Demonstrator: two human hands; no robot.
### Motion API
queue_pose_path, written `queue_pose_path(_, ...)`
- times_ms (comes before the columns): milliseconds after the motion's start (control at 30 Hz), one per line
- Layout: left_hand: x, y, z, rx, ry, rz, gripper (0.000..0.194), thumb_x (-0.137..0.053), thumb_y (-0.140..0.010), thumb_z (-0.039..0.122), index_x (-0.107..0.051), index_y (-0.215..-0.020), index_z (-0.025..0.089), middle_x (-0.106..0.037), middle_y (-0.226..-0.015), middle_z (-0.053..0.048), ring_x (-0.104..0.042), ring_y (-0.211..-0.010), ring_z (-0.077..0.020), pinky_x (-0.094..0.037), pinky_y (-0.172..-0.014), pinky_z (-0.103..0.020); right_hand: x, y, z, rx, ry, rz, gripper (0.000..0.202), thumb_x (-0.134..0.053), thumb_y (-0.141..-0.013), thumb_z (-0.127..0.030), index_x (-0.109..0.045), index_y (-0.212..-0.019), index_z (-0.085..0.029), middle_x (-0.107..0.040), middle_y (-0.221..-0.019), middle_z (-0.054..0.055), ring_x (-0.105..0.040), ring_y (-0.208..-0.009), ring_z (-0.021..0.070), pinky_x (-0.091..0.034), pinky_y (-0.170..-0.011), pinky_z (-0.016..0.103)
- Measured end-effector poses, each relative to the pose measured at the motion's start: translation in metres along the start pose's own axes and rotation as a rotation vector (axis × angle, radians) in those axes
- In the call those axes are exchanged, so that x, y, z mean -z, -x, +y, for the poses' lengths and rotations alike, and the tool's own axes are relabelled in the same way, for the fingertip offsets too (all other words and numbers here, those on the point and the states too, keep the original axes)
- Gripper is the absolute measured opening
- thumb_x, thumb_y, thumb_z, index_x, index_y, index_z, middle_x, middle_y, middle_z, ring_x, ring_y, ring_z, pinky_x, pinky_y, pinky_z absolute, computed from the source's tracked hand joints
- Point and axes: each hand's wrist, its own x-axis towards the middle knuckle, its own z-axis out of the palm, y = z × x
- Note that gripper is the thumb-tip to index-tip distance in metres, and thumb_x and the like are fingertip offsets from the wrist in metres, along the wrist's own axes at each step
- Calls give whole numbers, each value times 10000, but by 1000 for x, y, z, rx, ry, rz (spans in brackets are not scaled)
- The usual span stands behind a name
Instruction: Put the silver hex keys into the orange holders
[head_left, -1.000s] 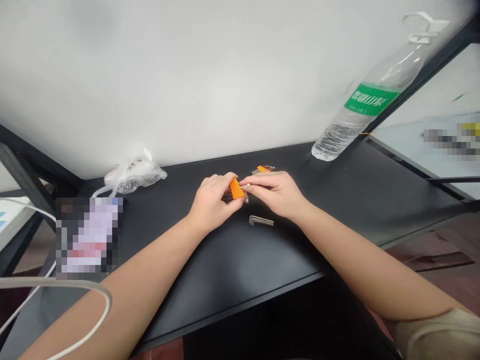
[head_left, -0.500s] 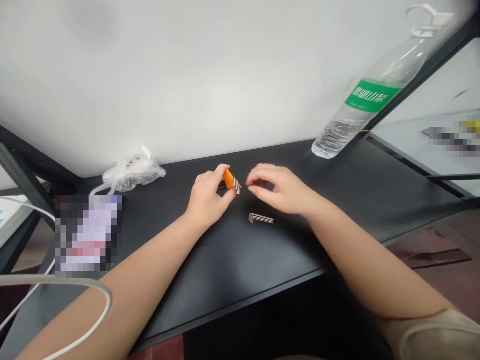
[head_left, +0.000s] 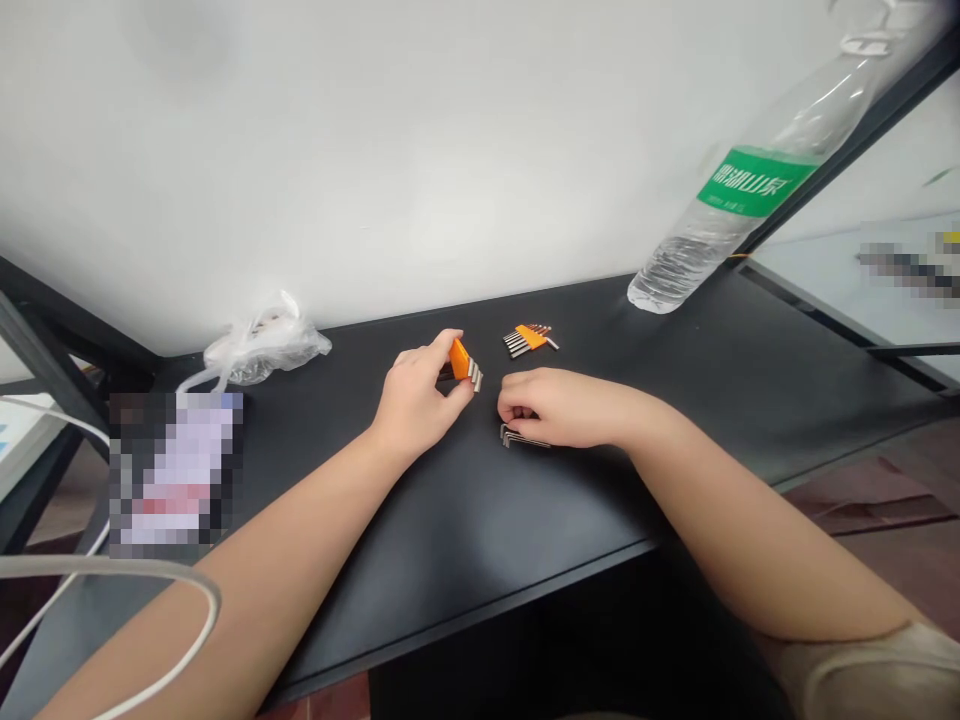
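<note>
Black worktop (head_left: 450,560) underneath, a person's right hand (head_left: 551,408) curls at loose keys (head_left: 510,437) while the left hand (head_left: 420,390) grips an orange holder (head_left: 458,360).
Nearest the front edge, the loose keys lie partly under the right hand, just lowered from beside the holder; whether it grips one cannot be told. Work thus appears to centre on them, the key-bearing holder kept mid-worktop. Toward the rear edge lies a second holder (head_left: 531,337), now uncovered; a bottle (head_left: 757,185) stands by the far right corner.
</note>
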Motion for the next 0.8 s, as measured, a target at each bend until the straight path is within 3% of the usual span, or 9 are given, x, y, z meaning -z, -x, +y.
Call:
queue_pose_path(133,-1,0,0,-12,-13,10,435,-690,-874,224,-587,-1294,272,-752,-974,14,-697,-911,-180,-546,-925,-337,-8,0,-4,-89,199,103,29,-616,-856,-161,-629,-837,-178,-665,-969,97,-589,-750,184,-384,-644,302)
queue_pose_path(200,-1,0,0,-6,-15,13,433,-693,-866,222,-593,-1285,269,-756,-982,13,-700,-907,-178,-549,-922,-336,-9,-1,-1,-91,194,154,50,-610,-845,-134,-629,-828,-177,-670,-902,87,-590,-732,185,-394,-642,310)
queue_pose_path(267,-1,1,1,-3,-8,11,428,-695,-856,213,-600,-1270,265,-761,-983,15,-707,-892,-174,-552,-921,-332,-7,-2,3,-57,62,248,109,-603,-852,-117,-667,-911,-183,-681,-849,54,-610,-728,182,-439,-661,312)
queue_pose_path(367,0,1,2,-20,0,0,423,-694,-845,205,-606,-1254,268,-763,-966,26,-715,-865,-164,-551,-919,-323,-3,-3,7,52,-305,564,208,-618,-909,-173,-720,-1086,-211,-717,-919,35,-673,-746,174,-544,-699,331)
queue_pose_path(433,1,1,3,-40,-5,-8,420,-697,-842,213,-608,-1249,271,-760,-949,32,-714,-845,-157,-550,-906,-314,-3,-4,6,115,-569,809,167,-663,-936,-263,-754,-1069,-218,-733,-962,45,-719,-765,184,-608,-720,361)
queue_pose_path(500,1,2,4,-57,-15,-15,407,-701,-842,226,-613,-1238,271,-754,-928,37,-708,-820,-151,-549,-887,-307,-4,-6,2,137,-756,969,157,-727,-921,-336,-780,-1005,-214,-751,-935,50,-750,-780,204,-651,-747,392)
queue_pose_path(567,1,2,5,-65,-21,-24,391,-701,-841,233,-619,-1221,270,-750,-913,42,-702,-803,-146,-547,-877,-301,-6,-9,-3,127,-831,1022,178,-777,-893,-359,-799,-994,-214,-768,-904,48,-767,-795,218,-672,-777,414)
queue_pose_path(800,0,3,5,-66,-28,-12,390,-713,-828,259,-623,-1207,267,-756,-928,34,-704,-835,-160,-544,-867,-311,-16,-17,-5,129,-795,1029,140,-791,-890,-336,-836,-981,-240,-794,-922,47,-780,-789,221,-689,-780,419)
